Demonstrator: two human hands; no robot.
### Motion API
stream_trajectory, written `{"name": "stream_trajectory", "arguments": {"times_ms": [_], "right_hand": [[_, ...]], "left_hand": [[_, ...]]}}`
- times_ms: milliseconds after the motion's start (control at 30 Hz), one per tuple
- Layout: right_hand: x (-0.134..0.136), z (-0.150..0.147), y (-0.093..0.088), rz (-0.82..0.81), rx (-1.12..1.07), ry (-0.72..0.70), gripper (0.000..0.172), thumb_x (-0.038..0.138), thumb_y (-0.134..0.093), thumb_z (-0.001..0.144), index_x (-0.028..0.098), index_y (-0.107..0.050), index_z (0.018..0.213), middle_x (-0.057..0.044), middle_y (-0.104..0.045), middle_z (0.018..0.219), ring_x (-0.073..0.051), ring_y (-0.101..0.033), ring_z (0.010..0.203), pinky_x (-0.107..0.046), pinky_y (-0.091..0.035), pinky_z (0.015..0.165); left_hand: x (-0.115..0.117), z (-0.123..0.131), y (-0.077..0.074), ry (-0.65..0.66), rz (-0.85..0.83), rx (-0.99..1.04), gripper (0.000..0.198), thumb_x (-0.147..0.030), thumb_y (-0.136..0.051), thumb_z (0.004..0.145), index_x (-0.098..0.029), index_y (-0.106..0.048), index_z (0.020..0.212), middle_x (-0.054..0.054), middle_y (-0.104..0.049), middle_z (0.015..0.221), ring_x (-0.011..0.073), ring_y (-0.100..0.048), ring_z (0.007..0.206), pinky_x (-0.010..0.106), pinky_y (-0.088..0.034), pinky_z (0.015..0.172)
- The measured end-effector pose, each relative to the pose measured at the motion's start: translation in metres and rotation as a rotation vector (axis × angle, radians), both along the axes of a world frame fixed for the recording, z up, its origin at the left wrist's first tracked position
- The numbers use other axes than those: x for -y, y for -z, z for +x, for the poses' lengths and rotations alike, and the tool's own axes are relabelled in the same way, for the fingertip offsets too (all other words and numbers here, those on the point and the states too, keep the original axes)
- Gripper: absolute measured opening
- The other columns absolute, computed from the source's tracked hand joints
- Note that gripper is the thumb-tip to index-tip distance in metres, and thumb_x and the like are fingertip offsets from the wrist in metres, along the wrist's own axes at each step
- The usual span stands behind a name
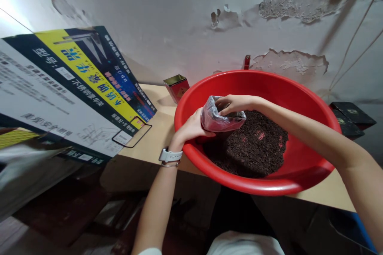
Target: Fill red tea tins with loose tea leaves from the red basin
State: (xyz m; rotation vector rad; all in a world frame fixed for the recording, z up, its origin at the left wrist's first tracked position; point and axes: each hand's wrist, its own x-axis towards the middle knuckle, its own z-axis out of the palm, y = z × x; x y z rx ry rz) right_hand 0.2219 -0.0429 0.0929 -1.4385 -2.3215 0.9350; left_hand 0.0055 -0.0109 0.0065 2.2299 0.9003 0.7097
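Observation:
My left hand [194, 124] is closed round the side of a clear plastic bag [220, 122], at the left inside a large red basin [314, 127]. The bag's mouth is spread and faces up; a dark reddish shape shows beneath it, and I cannot tell whether it lines a container. From the right, my right hand [236, 103] reaches over the basin, its bent fingers dipping into the bag's mouth. Their tips are hidden, so what they hold does not show. Below and to the right lies a heap of dark, dry tea-like leaves [254, 147].
An open red tin [177, 87] stands left of the basin on the pale table [155, 135]. A large printed cardboard box [74, 91] and a black wire frame [131, 132] are farther left. Black packages [351, 115] lie right of the basin, near the peeling wall [179, 16].

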Motion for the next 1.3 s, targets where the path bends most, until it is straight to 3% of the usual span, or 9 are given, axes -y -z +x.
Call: {"name": "stream_trajectory", "arguments": {"times_ms": [267,433,567,700,833,1000,1100,1233,1300], "right_hand": [[0.004,0.019,-0.010,0.054,-0.227,0.382,0.016,0.025,-0.057,0.093,0.013,-0.068,0.093,-0.009,-0.072,0.094,-0.013,-0.066,0.082,-0.021,-0.050,0.071],[0.006,0.067,0.040,0.019,-0.143,0.697,0.014,0.019,-0.052,0.091,0.014,-0.064,0.086,-0.006,-0.068,0.085,-0.010,-0.060,0.069,-0.020,-0.047,0.061],[0.027,0.085,0.117,-0.306,0.251,0.489,0.011,0.025,-0.064,0.082,0.014,-0.066,0.079,-0.001,-0.061,0.068,-0.011,-0.053,0.058,-0.022,-0.046,0.056],[0.045,0.076,0.173,-0.324,0.321,0.351,0.017,0.031,-0.075,0.071,0.018,-0.065,0.072,0.000,-0.057,0.060,-0.015,-0.056,0.062,-0.026,-0.048,0.063],[0.049,0.065,0.191,-0.266,0.253,0.379,0.020,0.029,-0.074,0.074,0.021,-0.057,0.067,-0.003,-0.059,0.062,-0.020,-0.058,0.072,-0.028,-0.046,0.067],[0.057,0.065,0.186,-0.377,0.179,0.356,0.024,0.041,-0.068,0.081,0.019,-0.059,0.075,-0.008,-0.067,0.082,-0.022,-0.062,0.080,-0.029,-0.047,0.064],[0.060,0.068,0.182,-0.512,0.123,0.358,0.050,0.052,-0.071,0.076,0.016,-0.064,0.109,-0.016,-0.066,0.119,-0.027,-0.063,0.105,-0.032,-0.051,0.073],[0.059,0.069,0.184,-0.749,0.062,0.379,0.115,0.055,-0.085,0.050,0.015,-0.039,0.148,-0.019,-0.037,0.154,-0.033,-0.040,0.138,-0.042,-0.044,0.102],[0.059,0.069,0.189,-0.762,0.055,0.371,0.129,0.053,-0.087,0.046,0.014,-0.028,0.155,-0.017,-0.025,0.161,-0.033,-0.030,0.145,-0.044,-0.034,0.113]], "left_hand": [[-0.003,-0.001,0.006,-0.056,0.028,-0.045,0.097,-0.034,-0.089,0.048,-0.013,-0.044,0.132,0.015,-0.055,0.135,0.0337,-0.053,0.126,0.046,-0.042,0.109],[-0.004,-0.001,0.006,-0.034,0.046,-0.024,0.098,-0.035,-0.089,0.048,-0.014,-0.043,0.132,0.015,-0.053,0.138,0.0330,-0.051,0.130,0.045,-0.038,0.113],[-0.002,-0.001,0.003,-0.027,0.046,-0.028,0.096,-0.036,-0.088,0.049,-0.015,-0.044,0.131,0.014,-0.053,0.138,0.0331,-0.051,0.130,0.045,-0.038,0.113],[0.000,-0.001,0.002,-0.046,0.045,-0.047,0.095,-0.038,-0.088,0.049,-0.015,-0.044,0.131,0.013,-0.054,0.136,0.0337,-0.052,0.127,0.045,-0.041,0.111],[0.000,-0.001,0.003,-0.036,0.028,-0.030,0.095,-0.039,-0.088,0.049,-0.013,-0.045,0.130,0.014,-0.055,0.134,0.0331,-0.054,0.125,0.045,-0.042,0.110],[-0.002,-0.001,0.004,-0.030,0.010,-0.031,0.097,-0.040,-0.089,0.048,-0.013,-0.045,0.130,0.014,-0.056,0.134,0.0333,-0.055,0.124,0.044,-0.043,0.109],[0.000,0.000,0.001,-0.059,0.008,-0.056,0.100,-0.039,-0.089,0.047,-0.014,-0.044,0.132,0.014,-0.055,0.136,0.0343,-0.053,0.127,0.044,-0.043,0.109],[0.003,0.002,-0.004,-0.063,0.000,-0.054,0.098,-0.038,-0.089,0.047,-0.014,-0.045,0.132,0.013,-0.056,0.136,0.0350,-0.052,0.129,0.044,-0.042,0.110],[0.004,0.002,-0.005,-0.053,-0.001,-0.047,0.097,-0.038,-0.088,0.047,-0.014,-0.045,0.131,0.013,-0.056,0.135,0.0348,-0.052,0.128,0.044,-0.042,0.111]]}}
